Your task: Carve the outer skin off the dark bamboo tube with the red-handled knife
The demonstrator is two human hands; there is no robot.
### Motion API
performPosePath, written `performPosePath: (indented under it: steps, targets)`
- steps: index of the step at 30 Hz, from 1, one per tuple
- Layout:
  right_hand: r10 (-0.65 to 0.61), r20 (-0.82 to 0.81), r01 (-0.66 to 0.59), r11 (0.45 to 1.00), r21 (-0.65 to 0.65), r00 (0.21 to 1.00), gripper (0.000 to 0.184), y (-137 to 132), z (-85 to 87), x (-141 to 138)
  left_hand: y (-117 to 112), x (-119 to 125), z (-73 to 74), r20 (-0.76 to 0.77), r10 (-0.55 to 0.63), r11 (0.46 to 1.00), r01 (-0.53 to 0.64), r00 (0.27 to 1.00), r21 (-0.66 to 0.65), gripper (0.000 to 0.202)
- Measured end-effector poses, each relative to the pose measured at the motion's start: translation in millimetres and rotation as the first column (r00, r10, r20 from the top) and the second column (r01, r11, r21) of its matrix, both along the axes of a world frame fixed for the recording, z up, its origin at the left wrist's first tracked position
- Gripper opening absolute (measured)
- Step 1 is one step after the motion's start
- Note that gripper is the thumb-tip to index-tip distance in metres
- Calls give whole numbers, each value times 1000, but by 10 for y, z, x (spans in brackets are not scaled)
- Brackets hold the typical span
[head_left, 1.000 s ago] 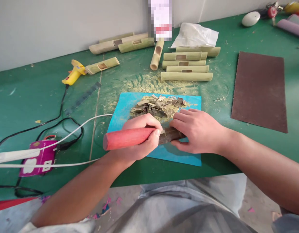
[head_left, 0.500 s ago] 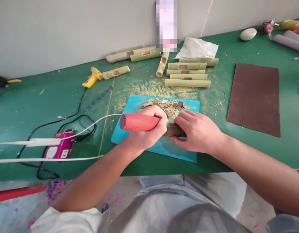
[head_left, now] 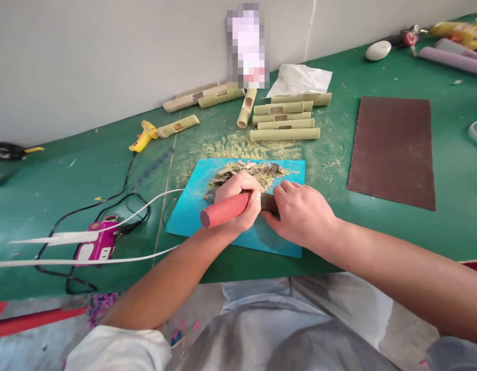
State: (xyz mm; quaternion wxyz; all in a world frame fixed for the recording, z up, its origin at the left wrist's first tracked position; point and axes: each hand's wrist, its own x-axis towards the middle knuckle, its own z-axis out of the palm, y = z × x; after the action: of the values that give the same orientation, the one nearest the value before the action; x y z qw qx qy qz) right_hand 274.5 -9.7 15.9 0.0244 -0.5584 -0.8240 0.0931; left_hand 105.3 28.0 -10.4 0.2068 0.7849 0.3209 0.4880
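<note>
My left hand (head_left: 242,198) is wrapped round the thick red handle (head_left: 225,210) of a tool whose working end is hidden. The handle's butt points left, toward me. Closed over a dark brown piece of bamboo (head_left: 269,204), my right hand (head_left: 302,211) covers most of it. The bamboo shows only in the gap between both hands, above a blue sheet (head_left: 275,246). Just beyond my hands, a heap of bamboo chips and shavings (head_left: 236,171) lies on that sheet.
Cut bamboo tubes (head_left: 284,134) with slots lie at the back, near white paper (head_left: 300,80). A yellow glue gun (head_left: 144,136), a purple power socket (head_left: 97,242) and loose cables are on the left. A brown sheet (head_left: 393,152) lies right on the green table (head_left: 331,257).
The red handle has swung so that its butt sits lower and nearer me. Both hands keep their grip. The whole view has shifted slightly.
</note>
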Motion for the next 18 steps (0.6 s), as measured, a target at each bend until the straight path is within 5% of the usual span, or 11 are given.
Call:
performPosePath:
  steps: [5,18]
  targets:
    - [-15,13,16,999,-45,1000,31,5,33,-16,39,-12,-90,57,-6,999,9,998,-51,23]
    - [-7,-13,7,1000,-10,1000,31,24,-9,-28,61,-5,-135,118,63,998,-60,991,-32,18]
